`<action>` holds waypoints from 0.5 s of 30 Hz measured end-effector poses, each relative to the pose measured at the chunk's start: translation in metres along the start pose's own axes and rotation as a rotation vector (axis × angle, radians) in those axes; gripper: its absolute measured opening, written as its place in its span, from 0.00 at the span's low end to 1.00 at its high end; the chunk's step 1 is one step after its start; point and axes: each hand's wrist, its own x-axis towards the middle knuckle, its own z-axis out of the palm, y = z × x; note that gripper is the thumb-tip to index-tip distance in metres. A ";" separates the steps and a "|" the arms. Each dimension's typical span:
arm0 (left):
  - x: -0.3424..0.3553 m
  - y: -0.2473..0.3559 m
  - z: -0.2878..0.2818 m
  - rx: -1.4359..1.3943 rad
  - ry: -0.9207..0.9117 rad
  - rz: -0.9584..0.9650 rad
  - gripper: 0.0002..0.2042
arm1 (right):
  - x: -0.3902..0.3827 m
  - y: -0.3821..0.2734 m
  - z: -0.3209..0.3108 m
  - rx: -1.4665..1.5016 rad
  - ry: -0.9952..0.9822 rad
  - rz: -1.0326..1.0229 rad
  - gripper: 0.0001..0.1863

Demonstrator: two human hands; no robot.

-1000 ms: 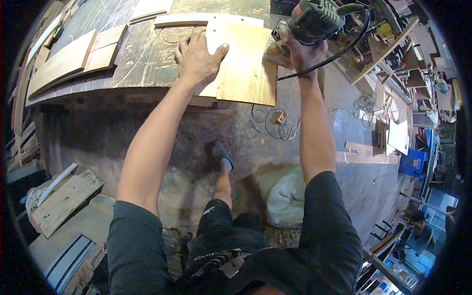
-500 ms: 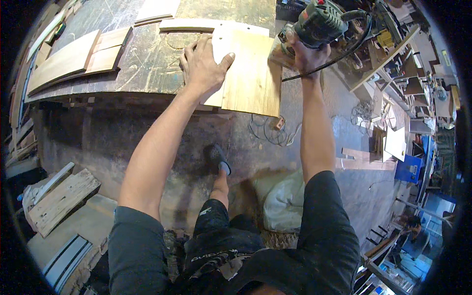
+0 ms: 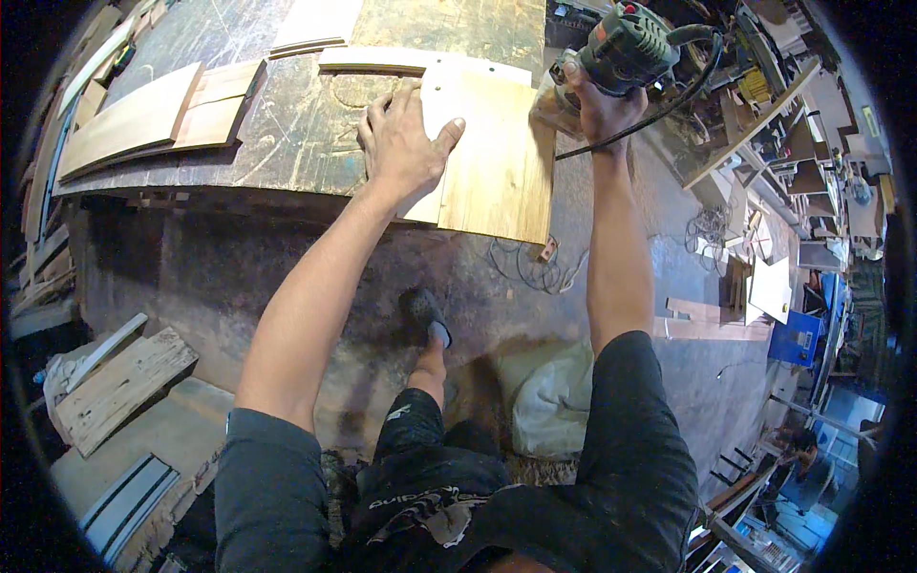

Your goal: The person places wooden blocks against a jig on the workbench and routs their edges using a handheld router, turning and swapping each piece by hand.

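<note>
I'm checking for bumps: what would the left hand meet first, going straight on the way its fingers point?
Beyond the left hand, the first thing is likely the narrow wooden strip; exact depth is unclear.

Floor (image 3: 688, 401) mid: whitish sack (image 3: 554, 406), creased. Orange socket blk (image 3: 548, 250) farther up, w/ loose cord (image 3: 523, 271) beside it. R side: blue box (image 3: 796, 338), white panel (image 3: 769, 286) nr it, reddish planks (image 3: 712, 328) flat on floor to its L; tangled cable (image 3: 707, 229) above those. Upper R: long wood strip (image 3: 752, 126), slanted, amid clutter. Lower L: rough plank (image 3: 124, 390), pale strip (image 3: 107, 351) nr it, grey panel w/ dk stripes (image 3: 127, 508) below.
</note>
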 end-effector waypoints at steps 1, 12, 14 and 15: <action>0.000 -0.001 0.000 -0.004 0.007 0.004 0.38 | 0.002 0.000 0.002 0.006 0.000 0.010 0.25; 0.003 0.005 -0.005 -0.035 -0.029 -0.013 0.36 | 0.024 0.020 -0.028 -0.110 0.081 0.050 0.31; 0.004 0.010 -0.009 -0.071 -0.012 0.006 0.36 | 0.027 0.024 -0.049 -0.153 0.142 0.017 0.33; 0.003 0.010 -0.009 -0.066 -0.020 0.024 0.36 | 0.026 0.025 -0.060 -0.174 0.174 0.004 0.33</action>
